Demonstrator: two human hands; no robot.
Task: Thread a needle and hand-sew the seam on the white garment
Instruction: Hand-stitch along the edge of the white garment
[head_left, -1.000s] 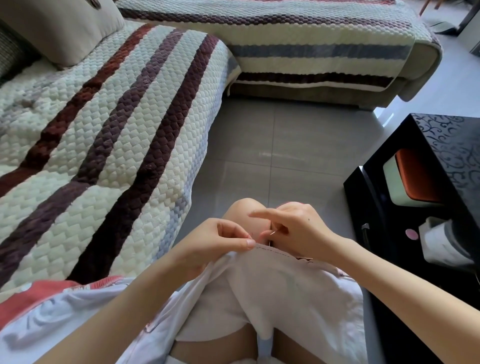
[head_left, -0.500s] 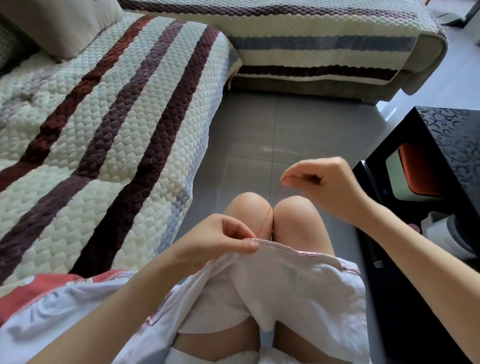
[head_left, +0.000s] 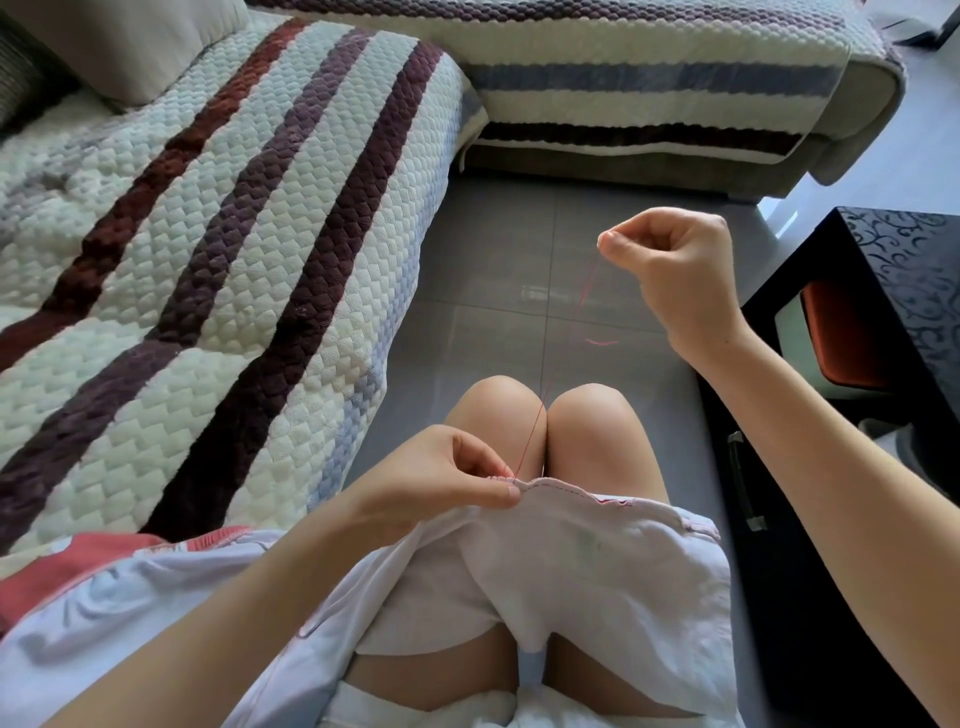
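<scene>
Right hand (head_left: 670, 280) has risen from the seam, where it worked a second ago, to a position high and to the right, above the knees (head_left: 498, 410). Left hand (head_left: 441, 488) has kept its place.

Nearest: the white garment (head_left: 597, 571) lies draped over the person's lap, its far edge raised. The seam (head_left: 571, 488) runs along that edge, showing a line of reddish stitches. The left hand grasps the garment at the left end of the seam, thumb and forefinger pinching the fabric, remaining fingers curled.

A red thread (head_left: 530, 436) leaves the seam just beside the left thumb and runs taut upward between the knees. Further up it shows as faint slack loops below the right hand. The right hand's thumb and forefinger are pinched on the thread's upper end, other fingers clenched into the palm. No needle can be made out in the pinch; it is too small to tell.

Beyond: grey tiled floor (head_left: 519, 249). A striped quilted sofa cover (head_left: 208, 260) lies to the left and across the far side. A black cabinet (head_left: 909, 291) stands at right.
</scene>
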